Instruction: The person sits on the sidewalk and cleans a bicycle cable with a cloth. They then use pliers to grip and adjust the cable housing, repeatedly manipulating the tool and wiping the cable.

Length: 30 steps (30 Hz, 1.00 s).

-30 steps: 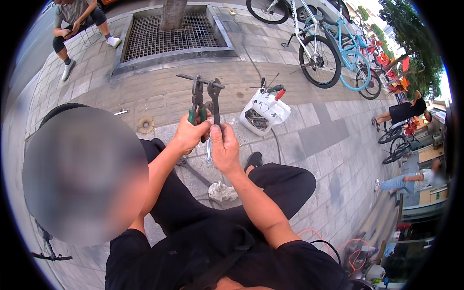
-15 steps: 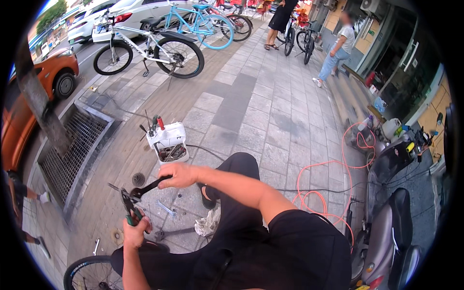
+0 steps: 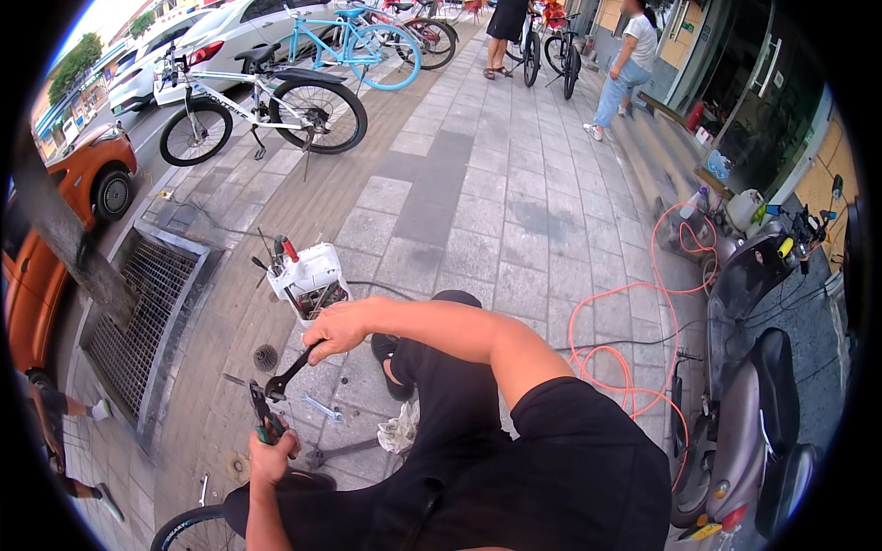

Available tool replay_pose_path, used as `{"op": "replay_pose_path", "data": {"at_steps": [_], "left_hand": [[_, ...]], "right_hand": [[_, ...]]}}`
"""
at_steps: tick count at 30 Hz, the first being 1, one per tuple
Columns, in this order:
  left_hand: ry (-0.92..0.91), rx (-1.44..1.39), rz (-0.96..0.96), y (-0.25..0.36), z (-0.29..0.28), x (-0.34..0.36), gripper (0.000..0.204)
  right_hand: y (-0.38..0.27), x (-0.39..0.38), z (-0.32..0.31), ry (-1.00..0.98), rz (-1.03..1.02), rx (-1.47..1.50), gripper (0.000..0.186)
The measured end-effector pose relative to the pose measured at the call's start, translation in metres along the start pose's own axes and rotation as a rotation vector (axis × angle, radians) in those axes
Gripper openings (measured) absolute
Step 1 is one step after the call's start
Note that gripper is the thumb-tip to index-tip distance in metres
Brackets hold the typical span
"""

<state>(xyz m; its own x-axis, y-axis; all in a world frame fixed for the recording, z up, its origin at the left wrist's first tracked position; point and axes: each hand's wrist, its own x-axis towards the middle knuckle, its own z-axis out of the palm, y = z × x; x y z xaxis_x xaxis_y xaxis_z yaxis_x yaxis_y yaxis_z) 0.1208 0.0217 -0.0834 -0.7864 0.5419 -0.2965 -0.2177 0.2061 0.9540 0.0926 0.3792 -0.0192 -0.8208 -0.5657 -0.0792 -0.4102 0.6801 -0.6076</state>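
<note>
My left hand [image 3: 271, 455] is closed round the green handles of a pair of pliers [image 3: 261, 404]. In the pliers' jaws is a small dark metal part, its shape too small to make out, with a thin rod [image 3: 233, 378] sticking out to the left. My right hand [image 3: 337, 328] grips the upper end of a black wrench [image 3: 292, 371], whose wide head meets the part at the jaws. Below the wrench a silver spanner [image 3: 322, 408] lies on the paving. A round dark sprocket [image 3: 265, 357] lies to the left of the wrench.
A white tool container [image 3: 318, 264] stands just beyond my right hand. Between my feet lies a crumpled rag [image 3: 399, 429]. A bicycle wheel [image 3: 193, 525] is at lower left. An orange hose [image 3: 576, 312] coils beside a parked scooter [image 3: 735, 395]. People stand farther off and at far left.
The wrench's handle has swung to a steeper angle, its head staying at the pliers. Both hands keep their grips. The whole view has shifted slightly.
</note>
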Motion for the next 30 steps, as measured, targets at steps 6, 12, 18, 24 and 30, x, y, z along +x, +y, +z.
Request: {"op": "replay_pose_path", "data": {"at_steps": [6,12,18,24,30], "left_hand": [[0.008,0.231,-0.134,-0.001,0.004,0.001,0.012],[0.048,0.494,-0.184,-0.057,-0.003,0.015,0.025],[0.213,0.318,-0.216,-0.051,-0.002,0.036,0.013],[0.307,0.302,-0.019,-0.05,-0.012,0.047,0.014],[0.467,0.112,0.086,-0.061,-0.027,0.052,0.019]], "right_hand": [[0.017,0.001,-0.022,0.019,-0.09,-0.323,0.043],[-0.054,0.047,-0.046,-0.083,-0.397,-0.892,0.023],[-0.142,0.063,0.014,-0.068,-0.396,-0.933,0.007],[-0.162,0.066,0.056,0.15,-0.16,-0.668,0.033],[-0.181,0.047,0.085,0.361,0.076,-0.445,0.04]]}}
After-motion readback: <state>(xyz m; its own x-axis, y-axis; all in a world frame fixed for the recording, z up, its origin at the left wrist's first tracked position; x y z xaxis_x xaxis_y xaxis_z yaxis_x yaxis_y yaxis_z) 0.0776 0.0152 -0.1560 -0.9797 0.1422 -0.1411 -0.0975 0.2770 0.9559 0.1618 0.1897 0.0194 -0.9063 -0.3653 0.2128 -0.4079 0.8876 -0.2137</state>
